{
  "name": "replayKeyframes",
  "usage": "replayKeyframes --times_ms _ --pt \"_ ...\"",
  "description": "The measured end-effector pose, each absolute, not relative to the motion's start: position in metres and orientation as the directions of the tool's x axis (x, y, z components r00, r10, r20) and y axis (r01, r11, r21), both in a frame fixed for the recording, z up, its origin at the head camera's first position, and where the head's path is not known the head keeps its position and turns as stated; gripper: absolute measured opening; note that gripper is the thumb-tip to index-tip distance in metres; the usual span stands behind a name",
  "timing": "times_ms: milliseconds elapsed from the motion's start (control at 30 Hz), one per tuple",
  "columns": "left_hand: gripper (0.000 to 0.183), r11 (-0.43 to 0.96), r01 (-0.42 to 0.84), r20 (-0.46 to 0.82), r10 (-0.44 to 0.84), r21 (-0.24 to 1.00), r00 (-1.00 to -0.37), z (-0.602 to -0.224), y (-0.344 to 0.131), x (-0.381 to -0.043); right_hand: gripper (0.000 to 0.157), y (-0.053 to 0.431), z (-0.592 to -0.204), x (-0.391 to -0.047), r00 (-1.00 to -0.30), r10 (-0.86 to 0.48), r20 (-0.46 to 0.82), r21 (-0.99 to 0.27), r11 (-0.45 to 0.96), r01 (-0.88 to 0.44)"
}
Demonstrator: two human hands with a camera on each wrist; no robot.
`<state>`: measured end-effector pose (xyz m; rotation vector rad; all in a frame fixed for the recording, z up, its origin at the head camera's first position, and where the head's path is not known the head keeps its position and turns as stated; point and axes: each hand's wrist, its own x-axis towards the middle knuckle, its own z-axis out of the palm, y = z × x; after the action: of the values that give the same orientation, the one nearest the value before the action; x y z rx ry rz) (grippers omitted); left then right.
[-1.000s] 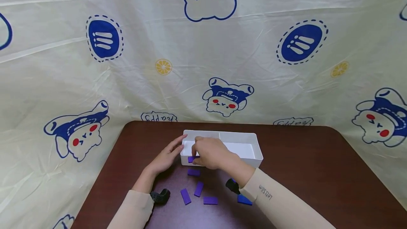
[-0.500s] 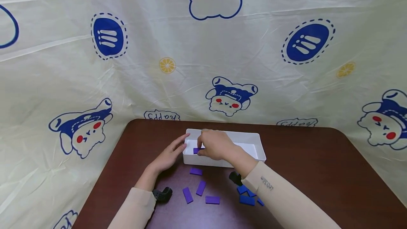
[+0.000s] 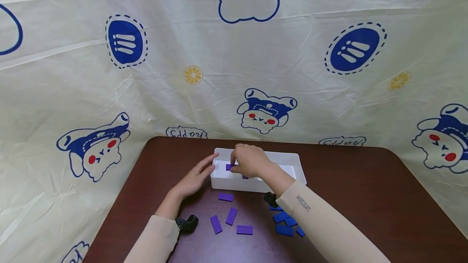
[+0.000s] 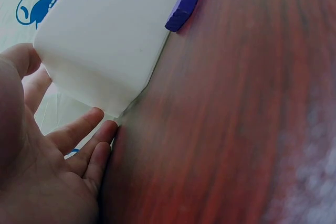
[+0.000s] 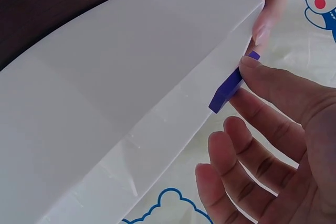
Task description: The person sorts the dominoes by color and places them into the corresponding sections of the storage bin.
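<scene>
My right hand (image 3: pixel 252 161) pinches a purple block (image 3: pixel 228 167) between thumb and index finger, over the left part of a white box (image 3: pixel 234 184). In the right wrist view the thumb lies on the purple block (image 5: pixel 229 87), and the other fingers are loosely bent. A second bit of purple shows below that hand; I cannot tell whether it is a separate block. My left hand (image 3: pixel 193 180) touches the box's left end with relaxed fingers. In the left wrist view its thumb is at the white box (image 4: pixel 105 40) corner, with the other fingers spread beside the end wall.
On the brown table (image 3: pixel 351 198), several purple blocks (image 3: pixel 244 229) lie in front of the box, one purple block (image 3: pixel 226 197) close to its front wall. Several blue blocks (image 3: pixel 284 230) are grouped near my right forearm. A patterned curtain (image 3: pixel 307 104) hangs behind the table.
My right hand has moved the purple block from the box's front wall back over its interior and slightly right. My left hand stays at the left end. The head view has shifted slightly.
</scene>
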<state>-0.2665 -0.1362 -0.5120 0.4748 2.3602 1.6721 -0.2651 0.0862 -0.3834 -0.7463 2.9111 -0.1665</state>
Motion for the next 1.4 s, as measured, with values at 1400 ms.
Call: replayKeyframes --times_ms 1400 --pt "0.047 0.316 0.135 0.011 0.365 0.939 -0.931 -0.513 -0.137 -0.266 0.011 0.089 -0.435 -0.299 -0.958 -0.267 -0.101 -0.187 0.951 -0.245"
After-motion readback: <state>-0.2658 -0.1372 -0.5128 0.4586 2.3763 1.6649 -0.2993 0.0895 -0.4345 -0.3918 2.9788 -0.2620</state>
